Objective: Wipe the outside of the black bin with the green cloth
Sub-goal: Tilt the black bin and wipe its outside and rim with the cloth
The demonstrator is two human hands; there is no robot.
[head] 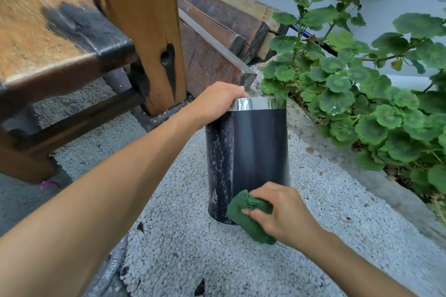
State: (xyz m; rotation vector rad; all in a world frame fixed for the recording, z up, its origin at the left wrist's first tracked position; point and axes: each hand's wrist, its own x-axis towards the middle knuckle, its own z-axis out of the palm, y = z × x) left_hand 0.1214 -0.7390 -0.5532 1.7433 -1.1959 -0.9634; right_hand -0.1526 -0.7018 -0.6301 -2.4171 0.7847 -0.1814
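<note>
Black bin (259,147) standing upright on pale gravel ground (183,236), its chrome band (258,103) at the top. The left hand (217,100) grips the chrome rim from the left side; the right hand (282,214) holds a bunched green cloth (246,214) against the bin's lower wall — near its base. The wall's left strip is mottled and streaked, the rest smooth and dark. A wooden bench (48,38) stands to the left, stacked timber planks (217,31) behind, round-leaved plants (362,94) to the right.
</note>
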